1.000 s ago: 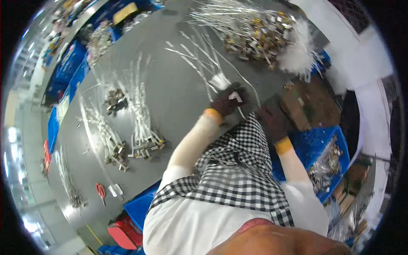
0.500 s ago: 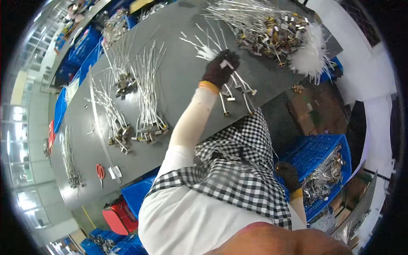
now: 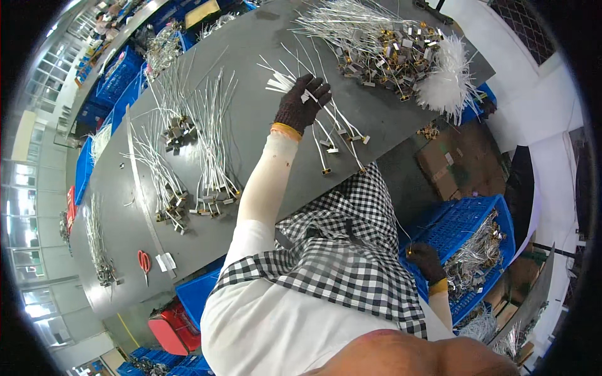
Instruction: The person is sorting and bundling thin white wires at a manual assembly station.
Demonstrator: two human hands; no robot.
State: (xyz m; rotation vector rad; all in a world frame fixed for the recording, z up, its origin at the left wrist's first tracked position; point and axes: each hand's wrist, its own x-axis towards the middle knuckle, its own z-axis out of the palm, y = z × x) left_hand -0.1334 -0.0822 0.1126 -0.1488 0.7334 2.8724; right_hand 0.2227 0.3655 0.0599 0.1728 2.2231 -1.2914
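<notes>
The person's own checked apron (image 3: 338, 250) and white sleeve fill the near middle of the view and hide the near edge of the grey table (image 3: 251, 125), so what lies directly under the body cannot be seen. The left hand (image 3: 302, 102), in a dark knit glove, reaches far across the table and rests on a small bunch of white wire leads (image 3: 332, 128) with metal ends; its fingers are curled over the leads, gripping them near their far tips, though the glove hides how many are held. The right hand (image 3: 426, 262), also gloved, is low on the right at the rim of a blue crate (image 3: 464, 219) full of the same wired parts; its fingers are bent, and whether they grasp anything cannot be told. Far right lies a big heap of wired parts (image 3: 376, 44) beside a white tuft of cable ties (image 3: 448, 81). Sorted bundles (image 3: 210, 156) lie to the left, with red scissors (image 3: 144, 262) near the left table edge.
</notes>
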